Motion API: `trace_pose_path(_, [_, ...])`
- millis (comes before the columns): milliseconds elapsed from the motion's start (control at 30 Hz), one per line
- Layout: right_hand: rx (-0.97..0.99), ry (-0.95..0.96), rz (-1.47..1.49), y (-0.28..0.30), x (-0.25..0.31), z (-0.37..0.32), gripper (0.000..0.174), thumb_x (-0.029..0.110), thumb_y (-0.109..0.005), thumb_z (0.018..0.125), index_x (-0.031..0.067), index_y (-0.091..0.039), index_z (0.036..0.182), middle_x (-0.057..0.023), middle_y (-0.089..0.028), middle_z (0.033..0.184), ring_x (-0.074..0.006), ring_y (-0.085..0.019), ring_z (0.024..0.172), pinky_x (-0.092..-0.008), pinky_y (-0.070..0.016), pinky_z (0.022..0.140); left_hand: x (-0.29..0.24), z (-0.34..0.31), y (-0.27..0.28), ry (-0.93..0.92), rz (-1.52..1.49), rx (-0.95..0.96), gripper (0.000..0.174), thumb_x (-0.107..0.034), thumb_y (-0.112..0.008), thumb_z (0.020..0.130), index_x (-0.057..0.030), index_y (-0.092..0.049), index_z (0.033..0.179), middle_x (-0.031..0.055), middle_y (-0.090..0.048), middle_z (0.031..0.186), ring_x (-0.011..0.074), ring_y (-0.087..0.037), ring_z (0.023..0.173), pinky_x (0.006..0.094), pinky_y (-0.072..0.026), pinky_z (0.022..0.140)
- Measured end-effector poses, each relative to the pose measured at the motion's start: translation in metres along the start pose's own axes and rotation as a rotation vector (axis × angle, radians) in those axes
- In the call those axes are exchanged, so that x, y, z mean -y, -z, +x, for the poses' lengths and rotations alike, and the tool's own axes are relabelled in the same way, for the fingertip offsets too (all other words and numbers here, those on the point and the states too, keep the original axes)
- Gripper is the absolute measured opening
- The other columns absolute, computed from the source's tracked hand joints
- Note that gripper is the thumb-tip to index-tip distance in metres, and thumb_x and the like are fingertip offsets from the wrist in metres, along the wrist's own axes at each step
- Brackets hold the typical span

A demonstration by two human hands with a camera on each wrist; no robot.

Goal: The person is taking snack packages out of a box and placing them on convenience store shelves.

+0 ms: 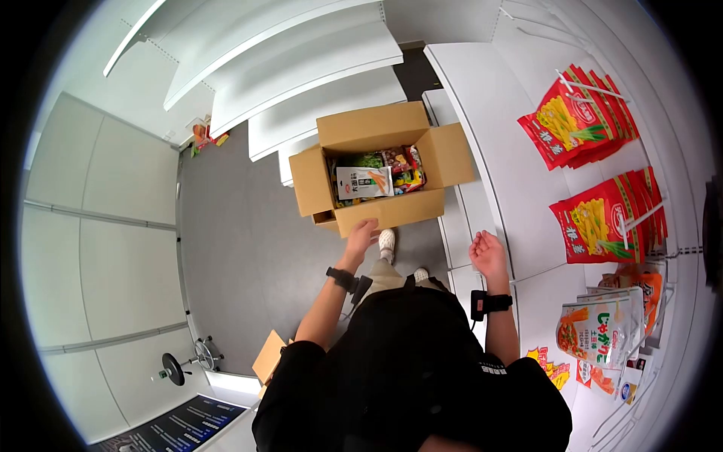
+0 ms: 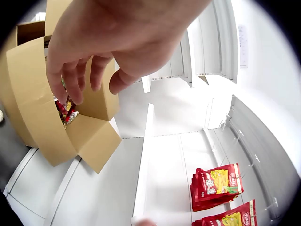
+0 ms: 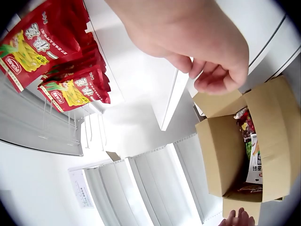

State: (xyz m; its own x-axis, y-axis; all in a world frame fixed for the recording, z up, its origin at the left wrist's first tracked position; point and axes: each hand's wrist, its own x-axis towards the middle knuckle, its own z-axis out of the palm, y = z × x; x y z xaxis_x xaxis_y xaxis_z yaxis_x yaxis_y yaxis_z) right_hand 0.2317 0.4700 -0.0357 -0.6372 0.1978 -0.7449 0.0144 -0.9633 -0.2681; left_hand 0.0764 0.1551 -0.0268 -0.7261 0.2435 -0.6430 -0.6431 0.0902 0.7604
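An open cardboard box stands in front of the person, its flaps spread outward. Inside lie snack packets, with a white pouch on top and a dark red packet beside it. My left hand is at the box's near flap, fingers loosely bent and nothing in them; the left wrist view shows it overlapping the box opening. To the right of the box, my right hand hovers by the shelf edge. Its fingers hang loosely curled with nothing between them, as the right wrist view also shows.
Red snack bags hang on hooks along the right shelf, with a second red row nearer. White and green pouches hang closer still. White shelves rise behind the box. Another carton is at the lower left.
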Motion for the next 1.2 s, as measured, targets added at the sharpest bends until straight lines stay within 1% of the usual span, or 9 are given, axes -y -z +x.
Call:
trace_pose_path(500, [-0.149, -0.017, -0.027, -0.054, 0.001, 0.057, 0.01, 0.014, -0.062, 0.084, 0.0065, -0.06, 0.09, -0.0049, -0.062, 0.091, -0.0179, -0.057, 0.081, -0.0312, -0.0493, 0.071, 0.009, 0.216, 0.081, 0.161, 0.176, 0.026, 0.034, -0.021, -0.058, 0.084, -0.0069, -0.057, 0.115, 0.0072, -0.058, 0.107, 0.0252, -0.059, 0.095, 0.0381, -0.0511, 0.07])
trace_pose_path(633, [-0.249, -0.053, -0.101, -0.089, -0.011, 0.079, 0.013, 0.014, -0.061, 0.083, 0.0051, -0.059, 0.093, -0.0061, -0.06, 0.096, -0.0186, -0.056, 0.084, -0.0331, -0.0495, 0.073, 0.02, 0.284, 0.094, 0.37, 0.039, -0.273, 0.03, -0.025, -0.061, 0.078, -0.0034, -0.055, 0.098, 0.009, -0.055, 0.089, 0.0236, -0.057, 0.077, 0.0389, -0.0491, 0.062])
trace_pose_path(700, [-0.262, -0.057, -0.127, -0.107, -0.019, 0.082, 0.014, 0.014, -0.062, 0.083, 0.005, -0.058, 0.093, -0.0067, -0.06, 0.097, -0.019, -0.056, 0.086, -0.0332, -0.0496, 0.074, 0.013, 0.297, 0.097, 0.422, 0.094, -0.372, 0.04, -0.025, -0.064, 0.076, 0.0005, -0.057, 0.107, 0.008, -0.06, 0.089, 0.0204, -0.056, 0.068, 0.0369, -0.0468, 0.057])
trace_pose_path(767, [-0.278, -0.057, -0.132, -0.12, -0.027, 0.086, 0.016, 0.014, -0.061, 0.084, 0.0046, -0.057, 0.096, -0.008, -0.059, 0.101, -0.0196, -0.055, 0.087, -0.0334, -0.0495, 0.075, 0.046, 0.349, 0.12, 0.571, 0.216, -0.28, 0.064, -0.033, -0.062, 0.078, -0.0081, -0.043, 0.134, 0.0157, -0.047, 0.126, 0.0262, -0.053, 0.102, 0.04, -0.0516, 0.07])
trace_pose_path(800, [-0.286, -0.053, -0.128, -0.125, -0.03, 0.088, 0.017, 0.014, -0.061, 0.084, 0.0045, -0.057, 0.097, -0.0082, -0.059, 0.102, -0.0198, -0.055, 0.087, -0.0334, -0.0495, 0.076, 0.057, 0.363, 0.124, 0.519, 0.251, -0.315, 0.042, -0.031, -0.061, 0.08, -0.0074, -0.049, 0.113, 0.01, -0.048, 0.098, 0.0217, -0.051, 0.082, 0.036, -0.0482, 0.063])
trace_pose_path(900, [-0.313, -0.017, -0.107, -0.132, -0.034, 0.087, 0.018, 0.014, -0.06, 0.085, 0.0048, -0.056, 0.1, -0.0089, -0.058, 0.105, -0.0201, -0.055, 0.089, -0.0334, -0.0492, 0.077, 0.059, 0.374, 0.118, 0.447, 0.392, -0.358, 0.028, -0.034, -0.061, 0.084, -0.0061, -0.057, 0.089, 0.0053, -0.052, 0.074, 0.0178, -0.049, 0.062, 0.0331, -0.0466, 0.055])
trace_pose_path(967, [-0.31, 0.007, -0.079, -0.129, -0.033, 0.085, 0.018, 0.014, -0.06, 0.086, 0.005, -0.056, 0.1, -0.0089, -0.057, 0.105, -0.0201, -0.055, 0.089, -0.0332, -0.049, 0.077, 0.058, 0.386, 0.121, 0.502, 0.408, -0.276, 0.031, -0.035, -0.06, 0.084, -0.005, -0.057, 0.091, 0.0066, -0.053, 0.076, 0.0182, -0.049, 0.063, 0.0347, -0.0486, 0.057])
trace_pose_path(1100, [-0.394, 0.089, -0.038, -0.126, -0.03, 0.072, 0.019, 0.013, -0.06, 0.086, 0.0046, -0.055, 0.102, -0.0091, -0.057, 0.104, -0.02, -0.055, 0.09, -0.0326, -0.0487, 0.078, 0.05, 0.396, 0.12, 0.532, 0.573, -0.346, 0.051, -0.039, -0.059, 0.078, 0.0007, -0.063, 0.11, 0.021, -0.059, 0.119, 0.0352, -0.059, 0.106, 0.0403, -0.0496, 0.087])
trace_pose_path(1200, [-0.434, 0.117, -0.005, -0.124, -0.032, 0.063, 0.02, 0.013, -0.06, 0.086, 0.004, -0.055, 0.103, -0.0096, -0.056, 0.104, -0.02, -0.055, 0.09, -0.0323, -0.0485, 0.078, 0.061, 0.414, 0.127, 0.53, 0.573, -0.3, 0.046, -0.037, -0.056, 0.082, 0.0005, -0.064, 0.108, 0.0193, -0.061, 0.116, 0.0333, -0.059, 0.107, 0.0415, -0.0489, 0.087])
